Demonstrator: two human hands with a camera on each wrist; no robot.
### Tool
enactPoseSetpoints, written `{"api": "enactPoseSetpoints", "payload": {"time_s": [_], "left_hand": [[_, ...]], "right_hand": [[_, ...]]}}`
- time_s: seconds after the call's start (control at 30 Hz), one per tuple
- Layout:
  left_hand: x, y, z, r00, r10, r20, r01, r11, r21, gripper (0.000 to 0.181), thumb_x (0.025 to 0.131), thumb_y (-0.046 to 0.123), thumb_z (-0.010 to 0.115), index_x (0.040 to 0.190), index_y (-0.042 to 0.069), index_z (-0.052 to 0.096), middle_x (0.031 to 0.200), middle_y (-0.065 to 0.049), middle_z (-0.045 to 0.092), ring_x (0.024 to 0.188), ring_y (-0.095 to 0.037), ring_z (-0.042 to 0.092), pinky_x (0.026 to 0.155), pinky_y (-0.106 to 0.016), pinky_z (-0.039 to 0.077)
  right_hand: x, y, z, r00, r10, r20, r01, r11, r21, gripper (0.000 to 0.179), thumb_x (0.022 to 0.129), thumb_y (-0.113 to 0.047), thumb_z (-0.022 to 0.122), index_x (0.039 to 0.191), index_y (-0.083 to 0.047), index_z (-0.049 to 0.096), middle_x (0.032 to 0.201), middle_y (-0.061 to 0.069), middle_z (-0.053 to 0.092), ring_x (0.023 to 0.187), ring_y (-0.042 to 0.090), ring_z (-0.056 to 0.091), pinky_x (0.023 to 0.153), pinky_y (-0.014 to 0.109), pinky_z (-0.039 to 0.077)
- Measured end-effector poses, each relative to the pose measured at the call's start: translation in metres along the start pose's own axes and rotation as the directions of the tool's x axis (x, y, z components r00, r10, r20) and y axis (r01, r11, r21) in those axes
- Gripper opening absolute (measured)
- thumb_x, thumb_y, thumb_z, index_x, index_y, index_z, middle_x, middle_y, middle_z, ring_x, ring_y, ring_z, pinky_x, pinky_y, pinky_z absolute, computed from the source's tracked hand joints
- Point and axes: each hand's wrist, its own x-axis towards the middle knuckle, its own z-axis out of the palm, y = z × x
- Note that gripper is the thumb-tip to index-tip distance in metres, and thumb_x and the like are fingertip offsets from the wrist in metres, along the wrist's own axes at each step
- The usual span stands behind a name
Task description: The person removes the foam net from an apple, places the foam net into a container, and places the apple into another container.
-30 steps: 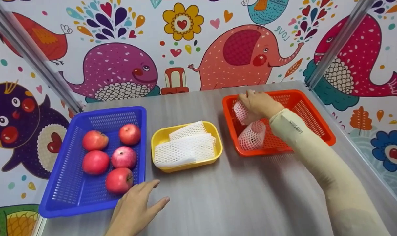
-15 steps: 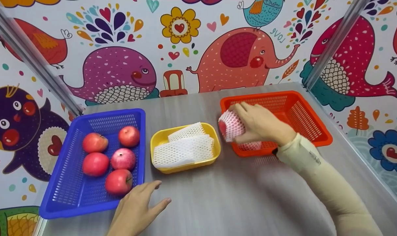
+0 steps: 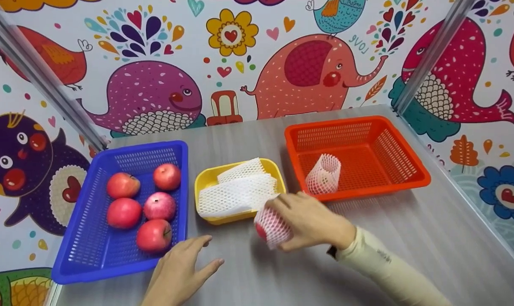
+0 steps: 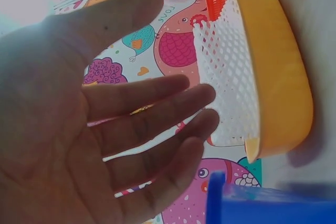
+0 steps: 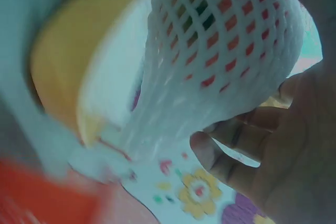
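Observation:
An apple in a white foam net sleeve [image 3: 274, 225] is gripped by my right hand [image 3: 310, 223] above the table, just in front of the yellow tray. In the right wrist view the netted apple [image 5: 226, 40] shows red through the mesh, and the fingers curl round its side. My left hand [image 3: 178, 267] hovers by the blue basket's near right corner, fingers spread and holding nothing. The left wrist view shows that hand's bare palm [image 4: 58, 129]. Another netted fruit [image 3: 323, 176] stands in the red basket [image 3: 359, 193], at its left end.
The blue basket [image 3: 80, 238] at left holds several bare apples [image 3: 124, 212]. In the middle, the yellow tray [image 3: 221, 220] contains white foam net sleeves [image 3: 235, 195]. Patterned wall panels [image 3: 155, 93] and metal posts [image 3: 435, 55] bound the table at the back and sides.
My right hand has lifted the netted apple out of the red basket and carried it left and toward me, past the yellow tray's near right corner. The left hand has barely moved.

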Motion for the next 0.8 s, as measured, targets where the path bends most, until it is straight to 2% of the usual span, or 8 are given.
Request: {"api": "enactPoseSetpoints", "payload": {"time_s": [0.13,0.3,0.47,0.57,0.67,0.8], "left_hand": [[0.000,-0.001,0.003,0.998,0.048,-0.041,-0.047,0.999,0.006,0.048,0.082,0.045,0.081,0.117,0.015,0.070,0.106,0.007,0.070,0.098,-0.017,0.066,0.081,-0.042,0.055],[0.000,-0.001,0.007,0.998,0.060,-0.020,-0.060,0.998,0.001,0.046,0.083,0.048,0.078,0.115,0.016,0.069,0.104,0.008,0.069,0.095,-0.017,0.066,0.078,-0.042,0.055],[0.001,-0.001,0.007,0.999,0.042,0.004,-0.041,0.999,-0.013,0.047,0.084,0.050,0.077,0.116,0.016,0.069,0.104,0.007,0.069,0.095,-0.017,0.066,0.079,-0.042,0.055],[0.001,-0.001,0.007,1.000,0.024,0.020,-0.024,1.000,-0.016,0.048,0.084,0.050,0.077,0.116,0.016,0.069,0.104,0.007,0.069,0.095,-0.017,0.066,0.079,-0.042,0.054],[0.001,0.000,0.007,0.999,0.000,0.054,0.002,1.000,-0.027,0.050,0.084,0.053,0.076,0.117,0.016,0.069,0.106,0.006,0.069,0.098,-0.019,0.065,0.081,-0.044,0.054],[0.002,0.001,0.008,0.996,-0.030,0.090,0.034,0.999,-0.042,0.050,0.084,0.053,0.076,0.117,0.017,0.069,0.108,0.006,0.069,0.100,-0.019,0.065,0.083,-0.045,0.054]], "right_hand": [[-0.001,-0.015,0.029,0.999,-0.025,0.035,0.026,0.999,-0.021,0.086,0.060,-0.062,0.081,0.128,-0.017,0.051,0.108,0.001,0.057,0.092,0.018,0.056,0.076,0.037,0.047],[-0.005,-0.027,0.051,0.995,-0.047,0.085,0.049,0.999,-0.023,0.090,0.059,-0.064,0.082,0.129,-0.017,0.050,0.109,0.001,0.056,0.093,0.018,0.057,0.078,0.035,0.049],[-0.008,-0.028,0.057,0.995,-0.022,0.094,0.022,1.000,-0.003,0.094,0.061,-0.065,0.083,0.136,-0.017,0.049,0.114,0.004,0.055,0.099,0.022,0.055,0.084,0.038,0.050],[-0.011,-0.026,0.058,0.996,-0.023,0.082,0.025,0.999,-0.028,0.109,0.057,-0.071,0.084,0.143,-0.014,0.047,0.125,0.010,0.053,0.108,0.027,0.051,0.088,0.041,0.049],[-0.013,-0.026,0.060,0.998,-0.033,0.062,0.039,0.995,-0.096,0.121,0.051,-0.075,0.085,0.146,-0.011,0.046,0.137,0.015,0.049,0.118,0.032,0.048,0.091,0.043,0.048],[-0.012,-0.026,0.063,0.999,-0.040,0.030,0.044,0.987,-0.154,0.111,0.053,-0.070,0.086,0.139,-0.011,0.052,0.138,0.010,0.052,0.122,0.032,0.049,0.093,0.044,0.047]]}}
